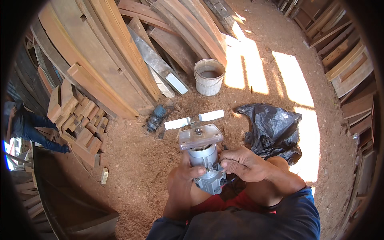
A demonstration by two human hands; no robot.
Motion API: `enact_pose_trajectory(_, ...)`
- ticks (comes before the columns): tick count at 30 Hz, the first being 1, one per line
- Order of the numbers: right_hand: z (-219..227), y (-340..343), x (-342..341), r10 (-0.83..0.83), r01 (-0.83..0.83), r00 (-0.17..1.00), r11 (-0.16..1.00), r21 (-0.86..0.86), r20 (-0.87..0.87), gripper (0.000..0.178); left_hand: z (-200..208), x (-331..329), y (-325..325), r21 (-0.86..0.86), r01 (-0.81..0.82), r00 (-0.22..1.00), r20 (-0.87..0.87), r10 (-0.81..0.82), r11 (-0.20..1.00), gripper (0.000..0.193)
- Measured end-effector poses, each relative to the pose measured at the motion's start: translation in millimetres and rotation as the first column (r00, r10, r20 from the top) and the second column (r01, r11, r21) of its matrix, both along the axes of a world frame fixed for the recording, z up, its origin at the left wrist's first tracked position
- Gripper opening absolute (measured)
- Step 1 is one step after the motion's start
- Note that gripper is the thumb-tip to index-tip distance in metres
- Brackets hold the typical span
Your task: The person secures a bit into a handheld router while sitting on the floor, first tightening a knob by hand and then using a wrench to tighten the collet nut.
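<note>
Power tool (207, 160) between both hands, base end up. Left hand (184, 170) on tool's left, gripping body, thumb across front. Right hand (246, 164) on tool's right, fingers curled against side; cannot tell if pinching any part. Tool: silver-grey cylindrical body, chunkier grey lower end, clear rectangular base plate (200, 137) on top, small metal fitting (198, 131) at plate's middle. Beyond tool: whitish bucket (209, 86). Right of tool: black plastic bag (276, 124).

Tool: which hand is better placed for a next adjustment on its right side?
Probably the right hand: its thumb and curled fingers are at that side, while the left hand holds the tool from the opposite side.
</note>
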State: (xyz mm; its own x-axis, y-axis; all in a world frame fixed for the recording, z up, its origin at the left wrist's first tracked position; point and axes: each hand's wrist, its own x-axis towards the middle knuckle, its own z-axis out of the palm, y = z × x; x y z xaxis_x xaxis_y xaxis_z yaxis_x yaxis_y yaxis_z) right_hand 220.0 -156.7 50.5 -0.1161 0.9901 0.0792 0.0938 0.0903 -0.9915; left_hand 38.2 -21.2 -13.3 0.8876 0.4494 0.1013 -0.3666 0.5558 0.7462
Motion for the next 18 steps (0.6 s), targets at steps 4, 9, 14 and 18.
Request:
enact_pose_trajectory(4, -10.2, 0.2, -8.4, -0.069, 0.068, 0.997, 0.998, -0.016, -0.044, 0.032, 1.5, -2.7, 3.7, 0.074, -0.005, 0.999, -0.037, 0.008, 0.997, 0.086)
enact_pose_trajectory(9, -8.5, -0.8, -7.9, -0.084, 0.061, 0.984, 0.987, -0.150, -0.157, 0.037, 14.8, -1.2, 4.0, 0.103, 0.008, 0.995, -0.102, 0.003, 0.995, 0.088)
enact_pose_trajectory(14, -8.6, -0.5, 4.2, -0.074, 0.012, 0.973, 0.962, -0.273, -0.219, 0.041, 12.4, 1.8, 3.9, 0.055, 0.028, 0.994, -0.108, -0.022, 0.998, 0.086)
enact_pose_trajectory(18, -14.5, -4.0, 6.6, -0.121, -0.009, 0.917, 0.946, -0.323, -0.380, 0.039, 14.4, 5.7, 2.2, 0.084, 0.044, 0.991, -0.129, -0.033, 0.996, 0.086)
